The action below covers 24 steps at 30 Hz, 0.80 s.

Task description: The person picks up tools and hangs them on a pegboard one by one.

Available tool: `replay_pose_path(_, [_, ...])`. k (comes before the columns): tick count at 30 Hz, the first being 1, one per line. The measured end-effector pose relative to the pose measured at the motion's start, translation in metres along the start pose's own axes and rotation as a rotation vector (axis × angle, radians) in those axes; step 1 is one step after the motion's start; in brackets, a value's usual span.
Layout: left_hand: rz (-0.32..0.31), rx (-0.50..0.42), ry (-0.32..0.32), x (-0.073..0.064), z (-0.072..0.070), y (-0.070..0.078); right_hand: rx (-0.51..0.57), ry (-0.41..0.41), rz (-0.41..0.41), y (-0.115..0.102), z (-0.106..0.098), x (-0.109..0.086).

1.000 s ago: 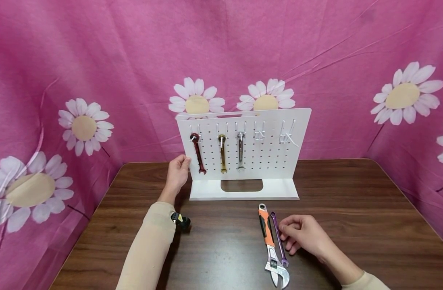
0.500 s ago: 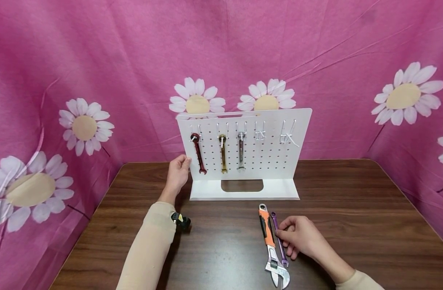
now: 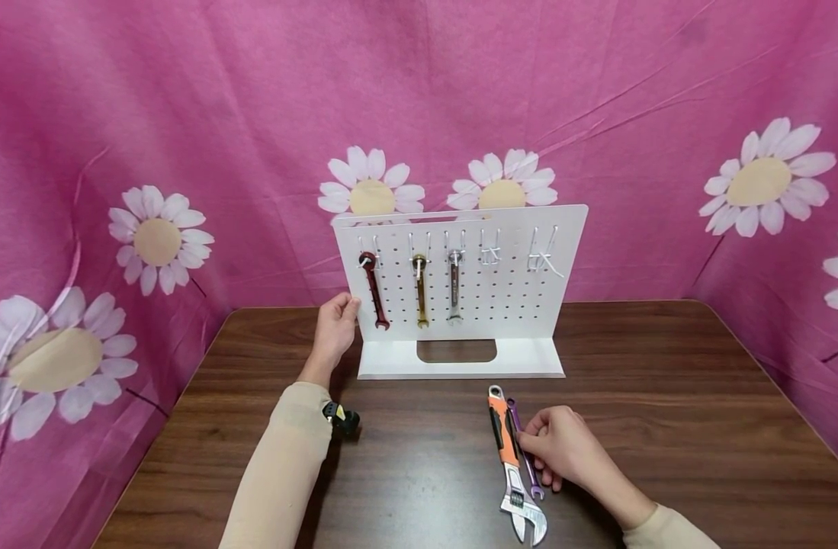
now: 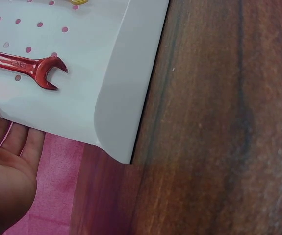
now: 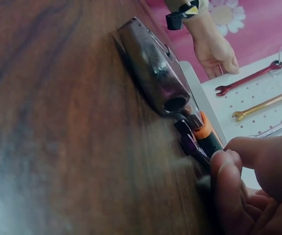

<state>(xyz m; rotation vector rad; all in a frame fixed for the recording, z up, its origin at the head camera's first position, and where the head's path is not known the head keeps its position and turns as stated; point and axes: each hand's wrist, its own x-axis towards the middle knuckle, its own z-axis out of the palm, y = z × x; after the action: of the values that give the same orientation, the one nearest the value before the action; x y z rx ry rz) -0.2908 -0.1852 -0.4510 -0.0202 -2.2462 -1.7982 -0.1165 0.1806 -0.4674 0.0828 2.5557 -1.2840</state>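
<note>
My left hand grips the left edge of a white pegboard stand, thumb in front and fingers behind. In the left wrist view, the red wrench hangs close to that hand. At the front right, my right hand pinches a purple combination wrench at its shank, low over the table. Right beside it, on its left, lies an adjustable wrench with an orange and black handle. The right wrist view shows thumb and forefinger together at the purple wrench, partly hiding it.
A yellow wrench and a silver wrench hang on pegboard hooks beside the red one. Two hooks at the board's right hold no tool. The brown wooden table meets a pink flowered cloth behind.
My right hand has moved left onto the purple wrench, whose ring end has shifted slightly left toward the adjustable wrench. The left hand stays on the board's edge.
</note>
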Motion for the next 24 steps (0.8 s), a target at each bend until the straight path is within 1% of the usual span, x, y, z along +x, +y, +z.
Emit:
replay_pose_path(4, [0.002,0.001,-0.003,0.0002,0.0005,-0.0008,0.006,-0.02,-0.005,0.0013,-0.0009,0.0004])
replay_pose_path(6, [0.008,0.005,-0.003,0.0005,0.0007,-0.0008,0.006,-0.016,-0.003,0.0017,-0.0007,0.0004])
replay_pose_path(13, [0.003,0.001,-0.009,-0.0004,0.0012,0.0007,-0.039,0.045,0.019,-0.0012,0.001,-0.0016])
replay_pose_path(18, [0.005,-0.003,-0.003,-0.0009,0.0015,0.0008,-0.111,0.088,-0.013,-0.0044,0.0021,-0.0002])
replay_pose_path(21, [0.008,-0.005,0.004,-0.0006,0.0017,0.0003,-0.132,0.101,-0.023,-0.0058,0.003,0.0011])
replay_pose_path(24, [0.011,-0.006,0.01,-0.0003,0.0018,0.0,-0.123,0.098,-0.004,-0.0074,0.0039,0.0008])
